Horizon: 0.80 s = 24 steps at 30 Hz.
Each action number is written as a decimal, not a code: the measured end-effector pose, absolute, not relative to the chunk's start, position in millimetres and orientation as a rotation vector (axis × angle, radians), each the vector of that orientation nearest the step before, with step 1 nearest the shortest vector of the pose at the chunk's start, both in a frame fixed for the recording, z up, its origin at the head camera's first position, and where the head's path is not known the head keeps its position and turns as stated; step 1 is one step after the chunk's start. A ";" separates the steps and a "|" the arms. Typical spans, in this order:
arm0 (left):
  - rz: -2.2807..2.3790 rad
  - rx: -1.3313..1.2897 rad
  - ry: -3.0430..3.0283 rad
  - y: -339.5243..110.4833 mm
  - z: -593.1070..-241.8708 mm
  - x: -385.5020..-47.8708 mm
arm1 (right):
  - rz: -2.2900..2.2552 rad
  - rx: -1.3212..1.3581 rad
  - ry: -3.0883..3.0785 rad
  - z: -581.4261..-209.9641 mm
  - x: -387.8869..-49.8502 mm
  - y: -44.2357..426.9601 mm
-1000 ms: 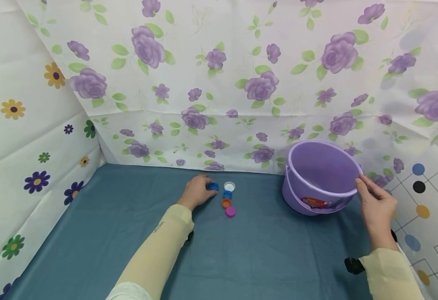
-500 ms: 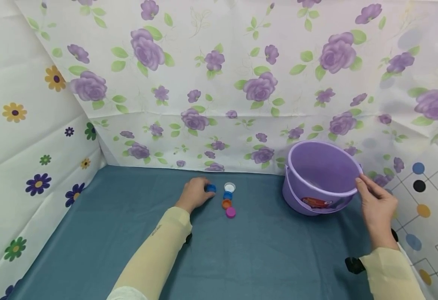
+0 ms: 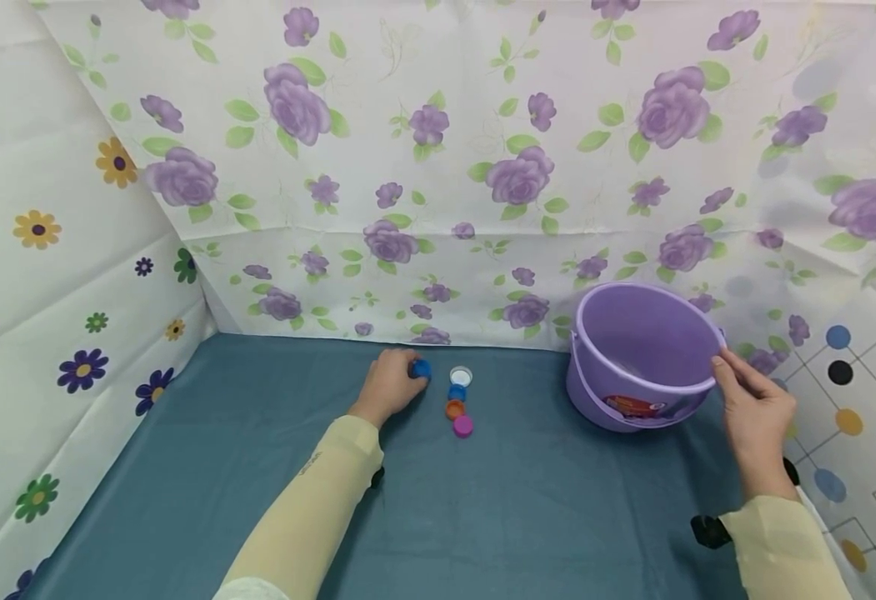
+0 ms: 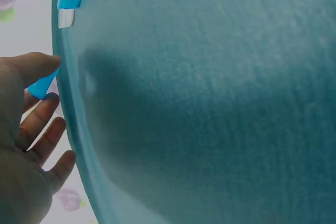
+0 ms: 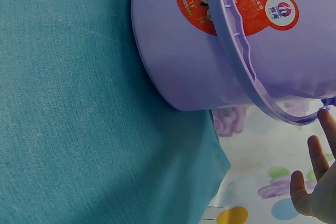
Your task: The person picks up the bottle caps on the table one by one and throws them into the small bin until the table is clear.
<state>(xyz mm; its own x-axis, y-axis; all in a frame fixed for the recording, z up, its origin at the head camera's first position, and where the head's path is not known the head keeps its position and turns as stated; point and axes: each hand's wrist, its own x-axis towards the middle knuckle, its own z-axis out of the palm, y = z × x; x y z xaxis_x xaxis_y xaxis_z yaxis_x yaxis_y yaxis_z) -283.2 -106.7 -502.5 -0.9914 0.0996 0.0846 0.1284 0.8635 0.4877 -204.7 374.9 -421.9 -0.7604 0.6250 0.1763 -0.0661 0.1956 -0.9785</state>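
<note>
My left hand [image 3: 390, 387] pinches a blue bottle cap [image 3: 421, 369] between thumb and fingers, just left of a short row of caps. In the left wrist view, the held cap [image 4: 42, 85] shows between the thumb and forefinger while the other fingers are spread. The row runs from a white cap [image 3: 461, 377] through a blue cap [image 3: 457, 392] and an orange cap [image 3: 455, 409] to a magenta cap [image 3: 463, 427]. At the right, my right hand [image 3: 756, 417] grips the rim of a purple bucket [image 3: 591, 367] by its handle joint. The bucket stands upright, its handle hanging at the front.
A blue-green cloth [image 3: 483, 517] covers the work surface. Behind it rises a floral sheet [image 3: 453, 167], with a flower-print sheet [image 3: 2, 333] on the left and a dotted sheet [image 3: 843, 392] on the right. The bucket stands close to the back sheet.
My left hand has shifted slightly left with the blue cap, and the cap has turned a little in the fingers. The right hand and the bucket have stayed in place.
</note>
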 end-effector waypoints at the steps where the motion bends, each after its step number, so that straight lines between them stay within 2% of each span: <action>1: -0.809 -0.177 -2.969 -106.5 -501.6 -283.1 | 1.610 -0.526 -1.927 -421.9 -204.6 375.1; 24: -1.213 -0.206 -2.762 -80.6 -466.1 -293.4 | 1.598 -0.580 -1.978 -420.7 -202.8 375.3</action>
